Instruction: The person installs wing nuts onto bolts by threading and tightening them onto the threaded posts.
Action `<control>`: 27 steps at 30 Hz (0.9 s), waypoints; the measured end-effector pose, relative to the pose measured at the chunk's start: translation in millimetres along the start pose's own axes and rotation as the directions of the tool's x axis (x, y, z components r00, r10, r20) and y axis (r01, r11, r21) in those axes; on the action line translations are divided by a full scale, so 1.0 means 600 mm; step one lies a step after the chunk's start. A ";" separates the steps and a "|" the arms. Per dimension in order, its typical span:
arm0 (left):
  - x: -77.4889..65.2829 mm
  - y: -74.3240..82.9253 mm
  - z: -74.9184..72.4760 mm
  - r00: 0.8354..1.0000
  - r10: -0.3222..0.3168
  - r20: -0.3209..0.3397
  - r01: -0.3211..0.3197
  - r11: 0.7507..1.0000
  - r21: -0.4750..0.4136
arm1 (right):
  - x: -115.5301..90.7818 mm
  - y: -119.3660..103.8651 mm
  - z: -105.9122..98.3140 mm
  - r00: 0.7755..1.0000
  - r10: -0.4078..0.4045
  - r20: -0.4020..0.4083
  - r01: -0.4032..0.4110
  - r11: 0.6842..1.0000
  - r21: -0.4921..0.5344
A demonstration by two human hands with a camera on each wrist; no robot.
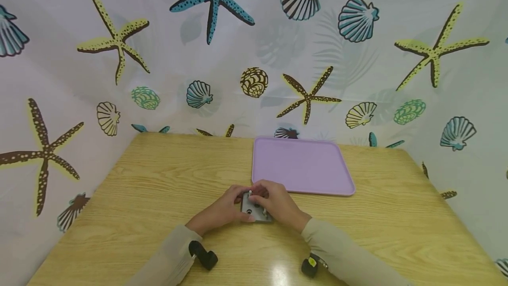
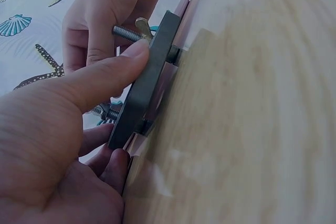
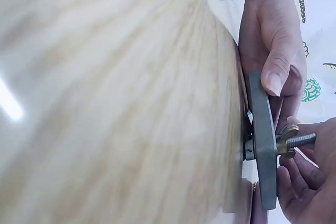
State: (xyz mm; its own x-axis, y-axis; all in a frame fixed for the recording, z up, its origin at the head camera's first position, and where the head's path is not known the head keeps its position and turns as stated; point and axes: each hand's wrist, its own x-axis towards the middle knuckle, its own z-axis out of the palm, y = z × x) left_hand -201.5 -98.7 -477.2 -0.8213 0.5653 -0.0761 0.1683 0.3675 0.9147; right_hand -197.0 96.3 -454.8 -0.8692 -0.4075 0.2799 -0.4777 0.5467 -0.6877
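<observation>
A small grey metal plate (image 1: 257, 216) with holes lies flat close over the table, bolts standing up through it. My left hand (image 1: 226, 210) grips its left side, with the thumb along the near edge and fingers toward the far edge. One bolt (image 3: 303, 140) near the right side carries a brass-coloured wing nut (image 3: 287, 136), untouched by either hand. Across the plate's far side reaches my right hand (image 1: 281, 203), its thumb and curled index finger pinching around the far bolt (image 1: 250, 193); the fingers partly hide what sits on it. Bolt heads protrude beneath the plate.
Just behind the hands lies a flat lilac tray (image 1: 301, 167) with a raised rim. The wooden table (image 1: 166, 162) reaches back to a white curtain (image 1: 238, 47) printed with starfish and shells. Each sleeve bears a black wrist camera, such as the left one (image 1: 204, 255).
</observation>
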 end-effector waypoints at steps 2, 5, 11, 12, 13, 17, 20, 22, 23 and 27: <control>0.000 0.001 0.000 1.000 0.004 0.004 -0.004 1.000 -0.010 | 0.001 0.000 0.002 1.000 0.004 -0.003 -0.005 1.000 -0.009; 0.000 0.001 -0.001 1.000 0.007 0.003 -0.007 1.000 -0.007 | 0.003 -0.001 0.004 1.000 0.000 -0.010 0.000 1.000 -0.022; -0.003 0.000 -0.001 1.000 0.006 -0.010 -0.005 1.000 0.014 | 0.002 -0.001 0.003 1.000 0.002 -0.021 -0.002 1.000 -0.030; -0.003 0.000 -0.001 1.000 0.005 -0.011 -0.005 1.000 0.011 | 0.002 -0.001 0.003 1.000 0.007 -0.023 -0.008 1.000 -0.030; -0.002 0.000 -0.001 1.000 0.005 -0.011 -0.005 1.000 0.008 | 0.001 -0.001 0.002 1.000 0.013 -0.025 -0.014 0.999 -0.031; -0.001 -0.001 0.000 1.000 -0.008 -0.017 0.008 1.000 0.004 | -0.001 0.000 -0.001 0.999 0.013 -0.035 -0.014 0.999 -0.030; -0.001 -0.001 -0.001 1.000 -0.021 -0.020 0.021 1.000 0.008 | -0.005 -0.002 -0.003 0.999 -0.011 -0.035 0.010 1.000 -0.022; -0.001 -0.001 -0.001 0.999 -0.026 -0.021 0.026 1.000 0.015 | -0.007 -0.003 -0.005 0.999 -0.026 -0.030 0.025 1.000 -0.018; -0.001 -0.001 -0.001 0.999 -0.026 -0.021 0.026 0.999 0.017 | -0.008 -0.003 -0.005 0.999 -0.027 -0.027 0.026 1.000 -0.013; 0.000 -0.003 -0.001 1.000 -0.020 -0.015 0.020 1.000 0.016 | -0.008 -0.003 -0.006 1.000 -0.016 -0.004 0.016 1.000 0.014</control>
State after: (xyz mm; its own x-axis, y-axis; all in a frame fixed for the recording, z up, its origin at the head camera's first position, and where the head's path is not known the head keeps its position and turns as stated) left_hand -201.9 -99.7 -478.7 -0.8328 0.5465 -0.0880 0.1602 0.3902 0.9067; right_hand -192.6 99.9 -452.3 -0.8621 -0.4130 0.2935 -0.4896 0.5299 -0.6925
